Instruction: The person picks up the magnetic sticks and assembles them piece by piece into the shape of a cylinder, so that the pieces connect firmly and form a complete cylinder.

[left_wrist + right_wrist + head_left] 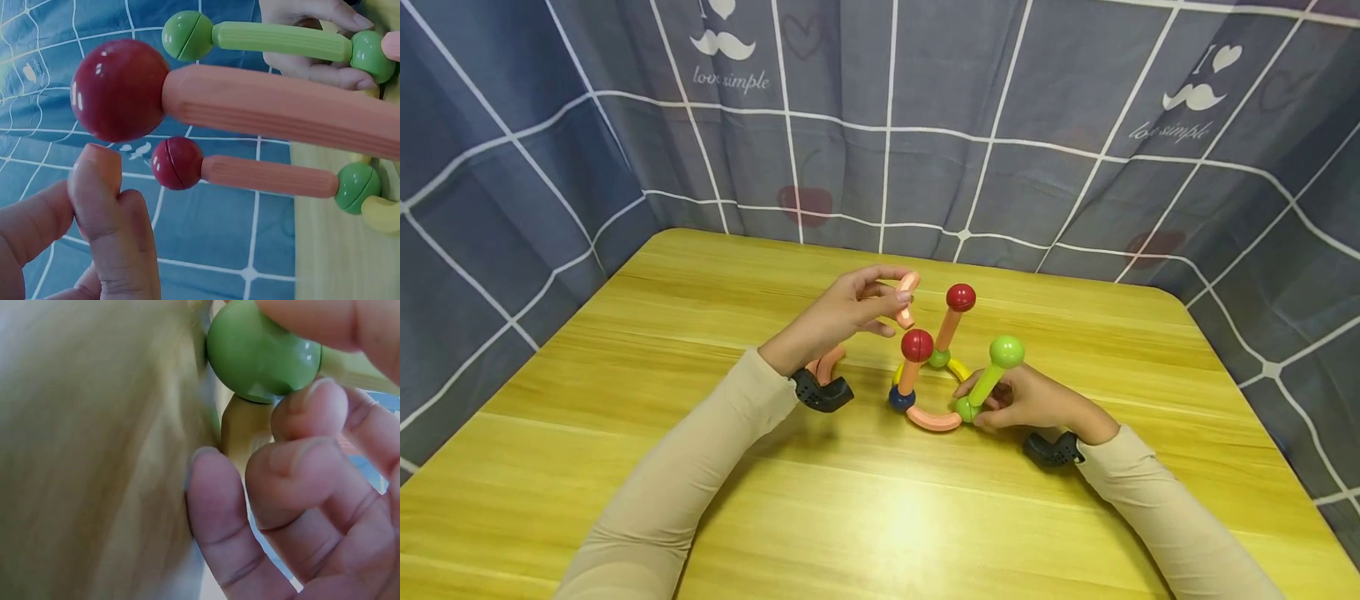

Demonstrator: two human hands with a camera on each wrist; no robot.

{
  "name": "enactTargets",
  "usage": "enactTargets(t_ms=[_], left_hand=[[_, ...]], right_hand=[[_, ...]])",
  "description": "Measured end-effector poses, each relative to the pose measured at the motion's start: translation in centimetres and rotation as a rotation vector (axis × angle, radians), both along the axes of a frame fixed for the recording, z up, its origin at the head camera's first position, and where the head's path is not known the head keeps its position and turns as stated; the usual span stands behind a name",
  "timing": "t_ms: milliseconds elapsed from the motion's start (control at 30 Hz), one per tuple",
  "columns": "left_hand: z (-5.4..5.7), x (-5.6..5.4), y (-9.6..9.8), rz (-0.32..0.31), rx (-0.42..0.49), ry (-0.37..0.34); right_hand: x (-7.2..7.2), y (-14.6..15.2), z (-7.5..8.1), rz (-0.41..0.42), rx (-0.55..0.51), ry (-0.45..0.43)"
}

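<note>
My left hand pinches a curved salmon-pink stick in the air, left of the upright rods. With thumb and fingers, my right hand grips the green ball at the near right corner of a ring built from balls and curved sticks. A green rod tilts up from that ball and carries a lighter green ball. Two orange rods topped with red balls rise from a dark blue ball and a far green ball. The ring's near side is a pink curved stick.
Yellow curved sticks form the ring's far parts. Another salmon curved stick lies on the wooden table, partly hidden behind my left wrist. A gray-blue gridded curtain encloses the table's back and sides.
</note>
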State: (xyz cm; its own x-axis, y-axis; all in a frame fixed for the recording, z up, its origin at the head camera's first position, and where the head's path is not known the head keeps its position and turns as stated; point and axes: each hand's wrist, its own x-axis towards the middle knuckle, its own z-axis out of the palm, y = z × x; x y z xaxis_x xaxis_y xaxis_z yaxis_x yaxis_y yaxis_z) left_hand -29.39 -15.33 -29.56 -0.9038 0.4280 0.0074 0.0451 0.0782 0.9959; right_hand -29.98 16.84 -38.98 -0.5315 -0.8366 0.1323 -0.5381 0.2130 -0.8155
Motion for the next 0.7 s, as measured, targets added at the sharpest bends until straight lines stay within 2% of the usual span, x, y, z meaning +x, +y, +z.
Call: enactTargets(t_ms=[100,233,300,400,567,633,700], left_hand=[[-0.1,0.0,0.2,-0.013,-0.036,0.035],[-0.2,0.0,0.5,-0.022,-0.044,0.049],[-0.2,-0.1,0.6,-0.018,-0.039,0.042],[-0.2,-0.1,0.9,-0.012,-0.034,0.028],[-0.3,-0.1,1.2,-0.006,-0.043,0.004],[-0.3,-0.1,1.4,-0.004,-0.048,-0.007],[-0.4,-0.1,1.5,-0.002,-0.052,-0.017]], right_hand=[[-0.2,0.1,0.0,0.007,-0.002,0.008],[-0.9,0.9,0.6,0.026,0.013,-0.057],[-1.3,1.6,1.3,0.01,0.013,-0.085],[-2.0,2.4,2.6,-0.074,-0.026,-0.068],[-3.3,1.3,4.2,-0.306,-0.134,-0.06],[-3.7,0.4,4.6,-0.354,-0.174,-0.101],[-3.9,-0.6,4.9,-0.358,-0.213,-0.128]])
